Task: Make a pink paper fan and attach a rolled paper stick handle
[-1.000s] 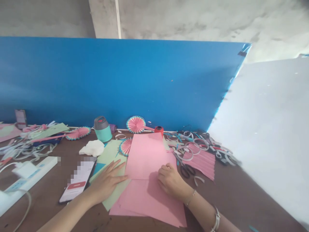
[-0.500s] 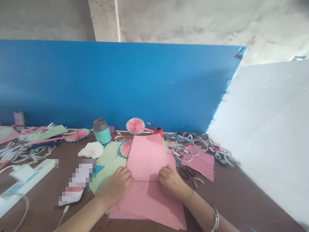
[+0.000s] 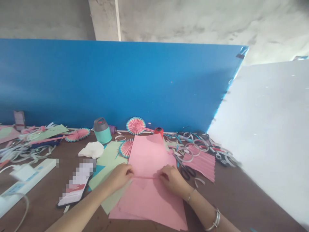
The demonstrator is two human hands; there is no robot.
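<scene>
Pink paper [image 3: 146,154] lies over other sheets [image 3: 156,206] on the tabletop [image 3: 231,203], and it's pinched at its near edge, left hand [image 3: 124,175] and right hand [image 3: 172,178] both curled nearly closed, scissors [image 3: 185,172] near the right!

A blue panel [image 3: 132,80] stands along the far edge of the brown surface [image 3: 229,199], with a white panel [image 3: 272,129] to the right and grey concrete [image 3: 181,21] above; at far left, a small phone [image 3: 19,120] stands upright near the blue one; a turquoise bottle [image 3: 102,135] with a grey lid stands just beside a purple item [image 3: 113,130]; nearer lies a crumpled white tissue [image 3: 91,150], then a larger phone [image 3: 78,188]; at left, a white power strip [image 3: 45,166] carries a white adapter [image 3: 23,173].
</scene>
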